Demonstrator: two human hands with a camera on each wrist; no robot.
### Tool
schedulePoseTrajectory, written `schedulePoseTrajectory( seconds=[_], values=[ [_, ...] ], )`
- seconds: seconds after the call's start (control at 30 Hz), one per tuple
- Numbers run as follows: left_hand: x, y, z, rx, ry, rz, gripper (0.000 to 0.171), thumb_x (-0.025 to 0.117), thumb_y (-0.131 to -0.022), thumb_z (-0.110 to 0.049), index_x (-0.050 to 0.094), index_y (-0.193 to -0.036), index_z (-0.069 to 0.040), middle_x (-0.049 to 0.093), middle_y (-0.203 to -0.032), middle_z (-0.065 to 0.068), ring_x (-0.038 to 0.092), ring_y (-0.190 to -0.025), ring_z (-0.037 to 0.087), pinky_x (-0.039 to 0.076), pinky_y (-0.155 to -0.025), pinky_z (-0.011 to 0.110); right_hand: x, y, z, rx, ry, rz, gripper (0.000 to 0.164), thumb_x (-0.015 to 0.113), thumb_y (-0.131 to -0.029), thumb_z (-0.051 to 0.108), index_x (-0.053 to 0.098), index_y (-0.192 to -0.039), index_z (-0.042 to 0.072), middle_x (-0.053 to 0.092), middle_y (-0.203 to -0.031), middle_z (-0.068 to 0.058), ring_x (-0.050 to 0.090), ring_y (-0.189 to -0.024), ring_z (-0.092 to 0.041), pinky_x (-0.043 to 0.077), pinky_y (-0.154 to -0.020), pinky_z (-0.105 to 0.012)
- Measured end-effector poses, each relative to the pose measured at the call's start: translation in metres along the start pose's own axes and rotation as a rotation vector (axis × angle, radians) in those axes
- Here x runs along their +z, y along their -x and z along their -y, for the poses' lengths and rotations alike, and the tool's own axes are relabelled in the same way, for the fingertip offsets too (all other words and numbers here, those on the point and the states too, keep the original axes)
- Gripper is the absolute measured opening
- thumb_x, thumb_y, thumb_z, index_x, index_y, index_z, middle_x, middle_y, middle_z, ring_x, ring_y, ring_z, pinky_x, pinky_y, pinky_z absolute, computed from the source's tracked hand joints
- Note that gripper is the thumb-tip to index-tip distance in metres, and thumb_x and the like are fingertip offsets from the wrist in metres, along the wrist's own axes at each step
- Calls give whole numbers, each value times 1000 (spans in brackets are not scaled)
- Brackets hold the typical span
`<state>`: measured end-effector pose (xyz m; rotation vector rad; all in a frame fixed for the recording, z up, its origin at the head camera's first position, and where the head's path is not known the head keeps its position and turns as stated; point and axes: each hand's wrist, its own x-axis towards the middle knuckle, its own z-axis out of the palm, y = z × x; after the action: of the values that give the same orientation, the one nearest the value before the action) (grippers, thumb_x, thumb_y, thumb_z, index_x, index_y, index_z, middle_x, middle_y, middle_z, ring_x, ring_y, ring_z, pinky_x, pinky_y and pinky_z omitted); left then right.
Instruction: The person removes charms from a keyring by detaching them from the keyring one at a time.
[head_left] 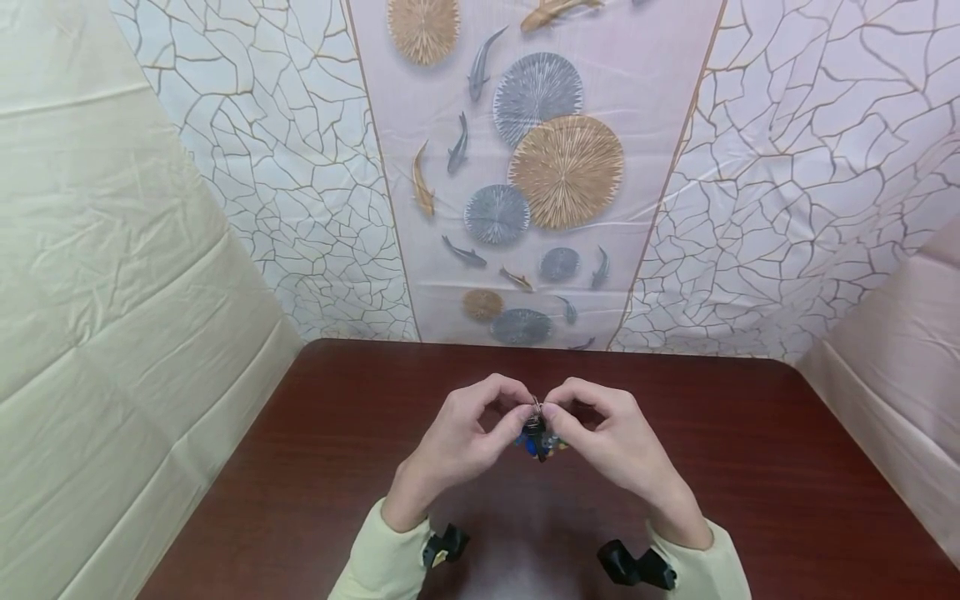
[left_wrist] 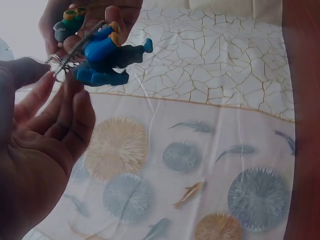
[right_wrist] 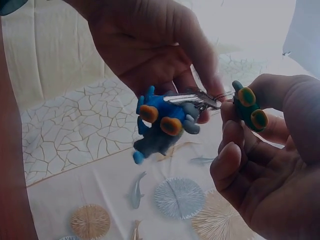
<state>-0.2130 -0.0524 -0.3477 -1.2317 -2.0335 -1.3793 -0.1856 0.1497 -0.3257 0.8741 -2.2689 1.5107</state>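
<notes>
Above the table, my left hand (head_left: 468,429) and right hand (head_left: 615,433) meet with thumbs and fingertips close together. Between them they pinch the metal ring and chain (left_wrist: 61,65) of a keychain. Small figurines hang from it: a blue figurine (right_wrist: 162,107) with orange feet and dark parts, and a green charm (right_wrist: 246,106) with two orange rounds. In the right wrist view the green charm lies against the right hand's fingers. A thin metal strip (right_wrist: 182,98) crosses beside the blue figurine. The fingertips partly hide the ring, so its exact state cannot be made out.
The dark red-brown table (head_left: 337,467) stretches under both hands. Behind it hangs a patterned cloth (head_left: 480,150) with fish and round motifs, and pale cloth (head_left: 135,333) flanks both sides. Black straps (head_left: 637,567) with cameras sit at the cream sleeves.
</notes>
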Motion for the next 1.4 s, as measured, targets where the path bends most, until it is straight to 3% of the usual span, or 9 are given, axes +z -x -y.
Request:
schedulePoseTrajectory(
  seconds=[0.23, 0.6, 0.97, 1.2, 1.4],
  values=[
    [4, -1, 1, 0, 10, -13, 15, 66, -92, -5, 58, -105, -7, 70, -84, 5, 63, -71, 6, 55, -59, 20, 0, 1, 1, 17, 7, 13, 11, 64, -94, 8, 68, -89, 17, 66, -80, 2, 60, -66, -5, 53, -55, -24],
    [4, -2, 1, 56, -46, -1, 15, 66, -90, -2, 60, -100, -9, 66, -78, 1, 58, -66, 3, 51, -55, 14, -1, 4, 3, 16, 12, 30, 13, 65, -93, 8, 67, -89, 20, 65, -80, 5, 59, -67, -5, 53, -53, -25],
    [2, -1, -3, 52, -40, -17, 10, 65, -92, -5, 59, -99, -10, 65, -79, 1, 59, -67, 6, 53, -61, 15, -2, 5, 9, 17, 9, 45, 12, 66, -93, 9, 68, -93, 21, 65, -78, 6, 58, -63, -6, 50, -51, -24],
    [1, 0, -4, 46, -48, -6, 8, 65, -90, -4, 60, -96, -9, 65, -79, 0, 58, -66, 5, 52, -60, 16, -1, 7, 7, -29, -4, 76, 14, 66, -92, 5, 68, -93, 18, 66, -77, 2, 59, -63, -6, 51, -51, -23],
    [1, 1, -4, 31, -47, 25, 7, 65, -90, -6, 60, -94, -9, 65, -78, 0, 59, -67, 4, 51, -61, 12, -2, 6, 8, -59, 1, 100, 18, 66, -91, 1, 68, -90, 19, 61, -73, 7, 58, -63, -4, 49, -49, -21]
  ],
)
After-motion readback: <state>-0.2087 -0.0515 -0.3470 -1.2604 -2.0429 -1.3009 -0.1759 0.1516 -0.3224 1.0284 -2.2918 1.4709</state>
